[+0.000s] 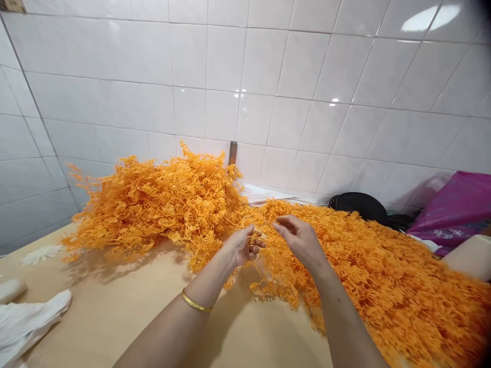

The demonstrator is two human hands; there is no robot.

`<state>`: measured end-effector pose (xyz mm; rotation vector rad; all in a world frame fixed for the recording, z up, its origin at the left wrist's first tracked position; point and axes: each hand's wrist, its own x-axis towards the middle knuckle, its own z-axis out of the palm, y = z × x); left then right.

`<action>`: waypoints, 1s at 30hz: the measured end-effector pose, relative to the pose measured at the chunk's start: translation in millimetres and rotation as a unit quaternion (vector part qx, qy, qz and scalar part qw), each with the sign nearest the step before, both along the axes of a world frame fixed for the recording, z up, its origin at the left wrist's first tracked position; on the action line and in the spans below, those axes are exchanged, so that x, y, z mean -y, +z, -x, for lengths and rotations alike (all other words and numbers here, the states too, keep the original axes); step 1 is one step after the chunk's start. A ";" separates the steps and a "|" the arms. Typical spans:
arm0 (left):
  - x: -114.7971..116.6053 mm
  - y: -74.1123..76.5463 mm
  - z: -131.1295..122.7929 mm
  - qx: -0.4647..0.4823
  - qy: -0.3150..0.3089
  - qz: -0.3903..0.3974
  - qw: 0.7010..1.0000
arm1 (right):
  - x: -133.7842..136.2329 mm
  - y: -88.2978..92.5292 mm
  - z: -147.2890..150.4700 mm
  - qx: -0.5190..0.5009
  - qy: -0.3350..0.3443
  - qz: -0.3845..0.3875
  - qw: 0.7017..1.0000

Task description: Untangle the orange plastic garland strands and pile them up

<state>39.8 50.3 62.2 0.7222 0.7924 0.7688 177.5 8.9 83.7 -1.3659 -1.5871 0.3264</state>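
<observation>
Two heaps of orange, lacy plant-like sprigs lie on the table: a taller heap (164, 199) at the left and a broad, flatter heap (383, 271) at the right. Between them, my left hand (243, 246), with a gold bangle (195, 302) on its wrist, has its fingers curled round the thin stems of an orange sprig (255, 235). Just right of it, my right hand (301, 240) is raised with thumb and fingers brought together near a thin stem. Whether a stem lies between those fingertips is too fine to make out.
White cloth (34, 322) lies at the table's left edge, near a white flower-shaped piece (41, 254). A black round object (358, 205) and a magenta bag (456, 209) stand at the back right. White tiled wall (230, 61) rises behind the tan table (149, 301).
</observation>
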 end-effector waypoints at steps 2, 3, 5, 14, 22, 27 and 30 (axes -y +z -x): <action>1.7 0.6 -2.7 0.000 -0.007 -0.001 1.000 | 2.8 -0.6 14.1 0.044 0.092 0.027 0.994; 2.7 1.0 -4.0 0.000 -0.011 -0.002 1.000 | 2.6 -2.6 19.7 0.062 0.106 0.029 0.992; 4.1 1.0 -5.6 -0.003 -0.019 -0.001 1.000 | 0.3 -8.1 26.1 0.076 0.098 0.025 0.992; -8.9 -12.3 0.1 0.021 -0.059 0.016 0.998 | -10.3 -17.1 8.3 -0.173 0.045 0.007 0.984; -7.6 -19.0 -1.7 -0.034 -0.016 -0.043 0.998 | -20.2 -29.6 6.6 -0.266 0.005 0.079 0.961; -6.8 -24.1 -6.2 -0.069 0.048 -0.059 0.995 | -19.5 -30.6 6.7 -0.291 0.023 0.107 0.950; -11.3 -28.1 -7.5 -0.076 0.066 -0.003 0.995 | -16.2 -27.7 6.7 -0.300 0.067 0.133 0.942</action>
